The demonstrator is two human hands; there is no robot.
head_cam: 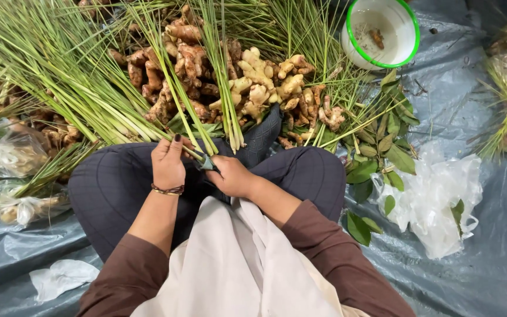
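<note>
I sit cross-legged on a grey tarp [476, 276]. My left hand [168, 161] grips the cut ends of a few lemongrass stalks [190, 149] over my lap. My right hand [230, 175] holds a small dark tool or piece [206, 162] against those stalk ends; what it is stays unclear. Long lemongrass bundles [60, 70] fan out ahead and to the left. A heap of ginger and galangal roots [253, 82] lies just beyond my knees.
A white bowl with a green rim [412, 35] stands at the back right. Green leaves [382, 141] and clear plastic bags [435, 199] lie to my right. Filled plastic bags [13, 176] sit at the left, a crumpled white bag [60, 277] near my left elbow.
</note>
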